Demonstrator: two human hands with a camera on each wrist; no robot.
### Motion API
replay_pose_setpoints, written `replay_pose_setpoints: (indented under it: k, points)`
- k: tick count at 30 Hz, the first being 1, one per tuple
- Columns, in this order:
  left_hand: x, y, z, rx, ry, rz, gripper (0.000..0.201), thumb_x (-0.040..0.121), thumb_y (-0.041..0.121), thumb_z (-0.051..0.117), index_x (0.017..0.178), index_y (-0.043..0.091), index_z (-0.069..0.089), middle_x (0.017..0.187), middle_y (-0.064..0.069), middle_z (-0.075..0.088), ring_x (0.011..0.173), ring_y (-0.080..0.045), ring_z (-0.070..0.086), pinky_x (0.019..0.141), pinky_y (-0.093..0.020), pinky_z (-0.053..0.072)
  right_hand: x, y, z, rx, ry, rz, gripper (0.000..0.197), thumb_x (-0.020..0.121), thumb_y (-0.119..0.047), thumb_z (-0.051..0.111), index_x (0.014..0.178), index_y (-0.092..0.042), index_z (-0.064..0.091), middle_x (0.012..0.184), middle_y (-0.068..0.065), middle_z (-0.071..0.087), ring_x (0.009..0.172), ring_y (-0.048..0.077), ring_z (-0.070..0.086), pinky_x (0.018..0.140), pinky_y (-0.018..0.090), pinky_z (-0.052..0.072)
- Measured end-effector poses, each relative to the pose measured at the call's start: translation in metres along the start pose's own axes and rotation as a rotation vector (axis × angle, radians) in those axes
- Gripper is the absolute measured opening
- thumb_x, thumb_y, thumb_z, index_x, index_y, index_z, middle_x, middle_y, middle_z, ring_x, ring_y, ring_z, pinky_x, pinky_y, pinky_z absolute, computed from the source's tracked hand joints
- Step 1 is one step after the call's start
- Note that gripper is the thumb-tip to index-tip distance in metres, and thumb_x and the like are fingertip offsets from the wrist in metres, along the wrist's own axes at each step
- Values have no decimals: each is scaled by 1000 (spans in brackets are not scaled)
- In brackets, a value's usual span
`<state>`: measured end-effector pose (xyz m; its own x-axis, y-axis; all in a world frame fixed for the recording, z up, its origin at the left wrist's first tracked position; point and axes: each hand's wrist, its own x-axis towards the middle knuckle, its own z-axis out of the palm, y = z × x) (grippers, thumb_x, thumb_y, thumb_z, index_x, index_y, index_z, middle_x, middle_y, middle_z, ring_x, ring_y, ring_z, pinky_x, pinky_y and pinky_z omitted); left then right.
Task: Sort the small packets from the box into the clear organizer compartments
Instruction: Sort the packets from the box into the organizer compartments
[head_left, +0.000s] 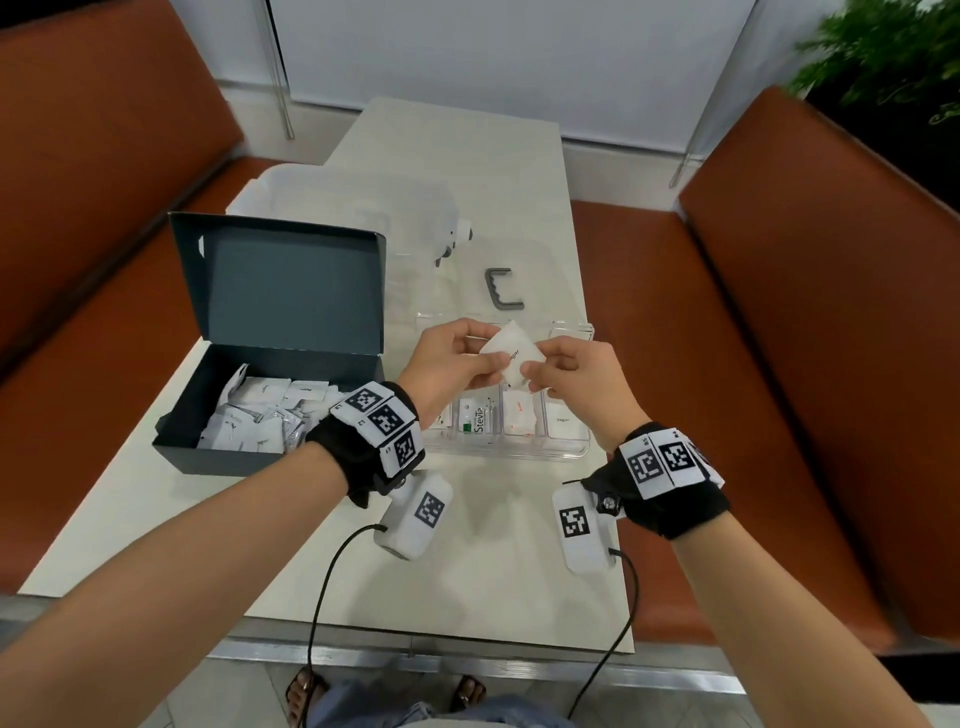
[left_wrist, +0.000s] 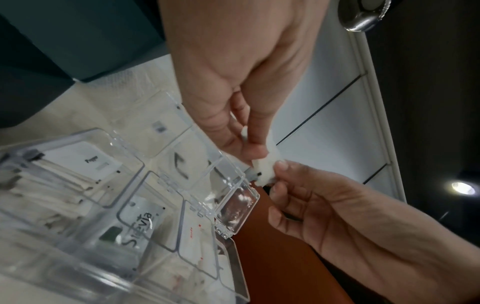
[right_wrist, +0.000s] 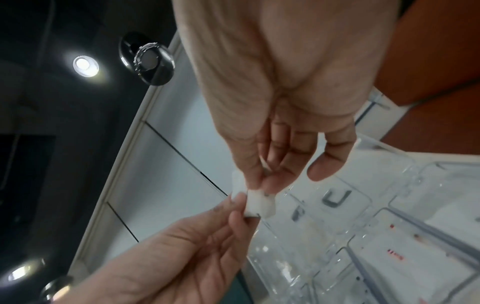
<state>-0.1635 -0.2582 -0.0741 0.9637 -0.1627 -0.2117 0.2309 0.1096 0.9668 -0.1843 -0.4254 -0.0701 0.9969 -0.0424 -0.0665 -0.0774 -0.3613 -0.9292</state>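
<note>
1. Above the clear organizer on the table, in the head view, the left hand and right hand meet on one white packet, each pinching an opposite edge; holding it flat between them probably lets the person read its label before choosing a compartment. The dark box, lid propped open, sits just left of the organizer with many packets still inside, so sorting looks far from finished. The near compartments already hold packets, one marked Stevia
2. In the left wrist view, the left hand's thumb and fingers clamp the packet's upper part while the right hand's fingertips nip its lower corner. It hangs over the organizer's open lid, apart from it
3. In the right wrist view, the right hand's thumb and forefinger squeeze the packet from above and the left hand's fingertips grip it from below, well clear of the compartments
</note>
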Motion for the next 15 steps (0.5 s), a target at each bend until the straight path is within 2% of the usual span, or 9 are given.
replay_pose_setpoints:
  k: [3, 6, 8, 11, 13, 15]
  points:
    - [-2, -4, 7, -50, -69, -46, 35, 82, 6, 74, 114, 0, 62, 103, -15, 70, 86, -22, 70, 80, -28, 59, -3, -1, -2, 239, 39, 88, 16, 85, -5, 69, 99, -1, 66, 75, 11, 67, 59, 11, 62, 62, 23, 50]
    - [-6, -13, 17, -46, -146, -57, 25, 83, 6, 73, 105, 1, 63, 97, -16, 72, 87, -22, 72, 79, -29, 59, -7, 0, -8, 319, 45, 141, 8, 86, -7, 69, 93, -4, 66, 70, 7, 66, 55, 10, 60, 59, 23, 50]
    - [-6, -18, 24, -47, -140, -55, 18, 83, 4, 73, 98, 1, 63, 88, -16, 72, 79, -18, 72, 71, -24, 59, -7, 4, -16, 233, 42, 156, 8, 86, -14, 69, 90, -8, 65, 69, 3, 68, 53, 7, 60, 59, 22, 49]
    - [-3, -22, 36, 50, -147, -86, 13, 83, 3, 73, 90, 0, 62, 81, -16, 71, 67, -15, 71, 64, -22, 58, -2, 15, -29, 60, 83, 141, 9, 87, -25, 68, 93, -18, 67, 78, -3, 69, 60, 2, 61, 62, 21, 46]
    - [0, -26, 43, 139, -167, -89, 14, 84, 4, 73, 84, 2, 59, 79, -16, 71, 65, -16, 70, 64, -23, 59, 2, 25, -36, -2, 109, 131, 6, 86, -20, 68, 92, -21, 67, 79, -4, 69, 65, 5, 63, 67, 23, 47]
    - [2, -29, 50, 249, -167, -75, 15, 85, 8, 73, 92, 4, 60, 84, -16, 72, 70, -19, 69, 63, -24, 56, 8, 39, -41, -70, 151, 162, 14, 84, -16, 70, 98, -15, 68, 83, -1, 70, 67, 6, 64, 72, 25, 50]
